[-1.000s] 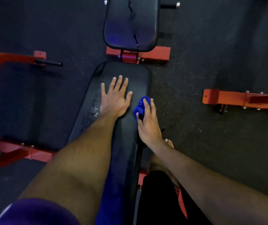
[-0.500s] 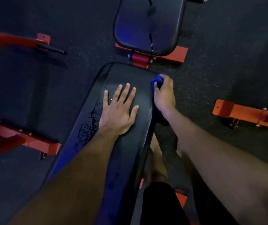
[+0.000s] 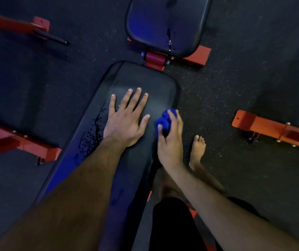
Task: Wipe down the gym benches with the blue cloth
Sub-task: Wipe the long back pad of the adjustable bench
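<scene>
No container is seen; the long black padded gym bench (image 3: 141,98) serves as the tabletop, with a patch of water droplets (image 3: 92,134) beaded along its left side. The left hand (image 3: 125,122) is laid flat on the tabletop, palm down, fingers straight and spread, its grip open and holding nothing; the crumpled blue cloth (image 3: 165,120) is held in the grip of the right hand (image 3: 170,142), fingers and thumb curled round it, and is pressed against the right edge of the tabletop near its far end. A second black padded bench (image 3: 163,22) on a red steel frame (image 3: 195,57) is seen beyond; a bare foot (image 3: 197,147) is planted on the dark speckled rubber floor (image 3: 235,78) just right of the hand.
</scene>
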The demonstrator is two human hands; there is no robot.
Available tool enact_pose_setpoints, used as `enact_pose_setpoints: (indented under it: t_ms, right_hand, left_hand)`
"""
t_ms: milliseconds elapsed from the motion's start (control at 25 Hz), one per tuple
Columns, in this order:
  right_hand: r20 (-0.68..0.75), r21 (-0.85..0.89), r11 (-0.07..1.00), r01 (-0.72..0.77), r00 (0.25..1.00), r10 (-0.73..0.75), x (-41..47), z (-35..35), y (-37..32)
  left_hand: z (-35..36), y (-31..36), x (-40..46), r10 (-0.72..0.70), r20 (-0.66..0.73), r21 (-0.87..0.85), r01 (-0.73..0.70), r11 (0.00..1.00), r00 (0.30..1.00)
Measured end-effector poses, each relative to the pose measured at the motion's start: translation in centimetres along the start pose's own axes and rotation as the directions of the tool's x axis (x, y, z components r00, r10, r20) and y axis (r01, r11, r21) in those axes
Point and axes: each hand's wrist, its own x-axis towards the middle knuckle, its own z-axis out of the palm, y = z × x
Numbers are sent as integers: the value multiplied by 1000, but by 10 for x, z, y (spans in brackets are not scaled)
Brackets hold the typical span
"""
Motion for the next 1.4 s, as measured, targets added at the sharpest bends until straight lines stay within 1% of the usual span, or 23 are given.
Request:
enact_pose_setpoints:
  t_ms: [120, 240, 360, 440, 600, 640, 680, 720, 760, 800, 840, 880, 920, 960, 1080, 1200, 1320, 1360, 1400]
  right_hand:
    - [-77, 21, 1000, -18, 997, 19, 56, -1, 0]
    - [-91, -11, 996, -86, 992, 84, 109, -5, 2]
    - [-23, -44, 992, -115, 993, 114, 158, -14, 4]
    - [51, -26, 991, -133, 990, 134, 172, -20, 6]
    - [160, 24, 998, -66, 985, 61, 155, -37, 23]
    - [174, 4, 1000, -26, 984, 25, 155, -45, 24]
    - [184, -53, 997, 48, 982, -38, 163, -54, 23]
    - [224, -136, 977, 163, 966, -130, 176, -61, 18]
    - [309, -201, 933, 299, 923, -229, 194, -62, 8]
    - [438, -238, 868, 437, 846, -306, 212, -58, -7]
    - [577, -256, 797, 546, 748, -327, 228, -47, -22]
    - [691, -268, 735, 624, 656, -305, 241, -30, -35]
    - [755, -276, 692, 667, 596, -273, 252, -10, -46]
    - [778, -289, 674, 680, 577, -248, 260, 12, -55]
    - [768, -318, 666, 675, 595, -236, 277, 70, -80]
    - [789, -308, 654, 691, 570, -231, 281, 96, -96]
    - [769, -299, 675, 675, 589, -249, 278, 71, -82]
    - [754, -306, 677, 669, 605, -257, 276, 53, -70]
    - [727, -329, 693, 641, 640, -247, 272, 29, -55]
  left_hand:
    - [1, -1, 1, 3, -2, 14, -2, 1000, 1000]
    - [0, -1, 1, 1, 2, 13, -1, 1000, 1000]
    - [-1, 0, 1, 2, 6, 6, -2, 1000, 1000]
    - [-3, 0, 0, 0, 12, -1, 0, 1000, 1000]
    - [-5, -1, 1, 2, 18, -16, -2, 1000, 1000]
    - [-4, -2, 1, 4, 17, -19, -4, 1000, 1000]
    - [-4, -2, 1, 9, 14, -23, -8, 1000, 1000]
    - [-4, -2, 0, 12, 12, -26, -12, 1000, 1000]
    - [-3, -3, 0, 15, 9, -30, -14, 999, 1000]
    - [-2, -3, -1, 18, 4, -31, -17, 999, 1000]
    - [-2, -4, 0, 21, 1, -32, -21, 999, 1000]
    - [-2, -4, 1, 24, -1, -33, -24, 999, 1000]
    - [-2, -5, 1, 25, -3, -35, -25, 999, 1000]
    - [-2, -5, 1, 25, -5, -38, -25, 999, 1000]
    - [-1, -5, 1, 28, 2, -42, -28, 999, 1000]
    - [1, -6, 1, 29, -3, -48, -29, 998, 1000]
    - [-1, -6, 1, 27, 3, -51, -26, 998, 1000]
    - [-1, -5, 0, 24, 3, -49, -24, 999, 1000]
    - [-2, -5, 1, 24, 7, -50, -24, 998, 1000]
